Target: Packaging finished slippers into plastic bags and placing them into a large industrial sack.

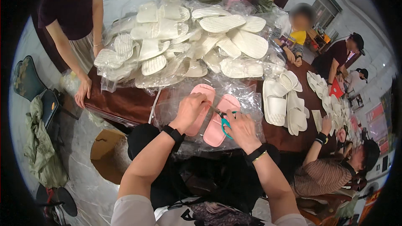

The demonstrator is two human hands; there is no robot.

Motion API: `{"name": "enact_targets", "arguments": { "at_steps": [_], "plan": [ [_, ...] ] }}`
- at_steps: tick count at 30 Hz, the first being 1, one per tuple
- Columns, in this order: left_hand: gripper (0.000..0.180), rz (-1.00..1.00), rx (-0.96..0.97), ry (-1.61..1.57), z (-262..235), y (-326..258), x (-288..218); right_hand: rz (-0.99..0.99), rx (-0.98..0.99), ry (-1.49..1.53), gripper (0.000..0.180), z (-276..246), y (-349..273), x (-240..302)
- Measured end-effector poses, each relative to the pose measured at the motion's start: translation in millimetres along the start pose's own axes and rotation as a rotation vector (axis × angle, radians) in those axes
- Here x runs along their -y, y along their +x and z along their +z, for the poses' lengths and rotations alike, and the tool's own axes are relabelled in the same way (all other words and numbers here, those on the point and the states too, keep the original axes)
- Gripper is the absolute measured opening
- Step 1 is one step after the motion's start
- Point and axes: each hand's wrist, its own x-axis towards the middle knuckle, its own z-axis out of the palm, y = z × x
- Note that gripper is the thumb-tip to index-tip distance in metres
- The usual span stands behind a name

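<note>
Two pink slippers lie side by side on clear plastic at the table's near edge. My left hand [190, 111] is on the left pink slipper [205, 90], its fingers closed together at the upper part. In my right hand [244, 129] are scissors [226, 125] with teal handles. Their dark blades point up and left, over the gap between the slippers, close to my left fingertips. The right pink slipper [213, 136] lies beneath the scissors. Whatever small part sits between my left fingers and the blade tips is too small to make out.
A heap of white slippers [163, 29] in clear bags covers the far table. More white slippers [276, 104] lie to the right. An open cardboard box [102, 150] stands on the floor at left. Several people are around the table, one person's hand [83, 92] touching its left corner.
</note>
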Motion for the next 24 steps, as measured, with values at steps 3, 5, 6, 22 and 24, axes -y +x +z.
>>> {"name": "enact_targets", "arguments": {
  "at_steps": [3, 5, 6, 22, 24],
  "plan": [
    [0.008, -0.012, 0.002, -0.010, -1, 3, 2, 0.040, -0.005, 0.033, 0.043, 5, 0, -1],
    [0.008, -0.037, 0.005, -0.026, -4, 6, 6, 0.085, 0.015, 0.063, 0.043, 1, -3, -2],
    [0.008, -0.062, -0.026, -0.139, -7, 6, 9, 0.132, 0.037, 0.095, 0.043, 0, -5, -4],
    [0.014, -0.445, -1.001, -0.441, -255, -181, 58, 0.482, 0.411, 0.314, 0.059, 59, -107, -198],
    [0.014, -0.513, -0.976, -0.347, -262, -234, 87, 0.502, 0.380, 0.234, 0.057, 45, -98, -190]
  ]
}}
